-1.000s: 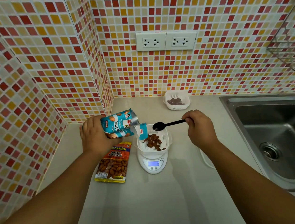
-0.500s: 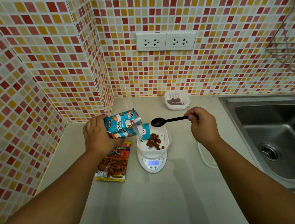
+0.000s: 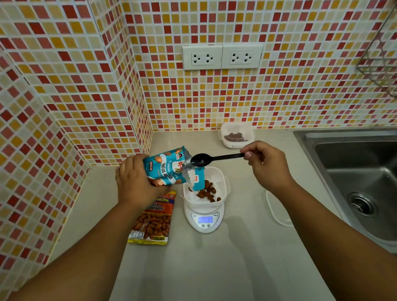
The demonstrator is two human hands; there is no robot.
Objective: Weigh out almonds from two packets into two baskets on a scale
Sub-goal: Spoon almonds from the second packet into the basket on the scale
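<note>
My left hand (image 3: 133, 181) grips the teal almond packet (image 3: 168, 168), tipped with its torn mouth over the white basket (image 3: 218, 179) on the scale (image 3: 206, 221). My right hand (image 3: 267, 164) pinches the black spoon (image 3: 207, 159), its bowl at the packet's mouth. Below my left fingers lies the orange packet (image 3: 154, 220) on the beige counter (image 3: 202, 268). Beyond my right fingers, the second basket (image 3: 236, 135) sits against the mosaic tiled wall (image 3: 283, 91); a steel sink (image 3: 371, 184) lies to their right.

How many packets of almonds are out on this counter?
2. The blue packet is gripped in the left hand, tilted over the basket on the scale. The orange packet lies flat on the counter beside the scale.
</note>
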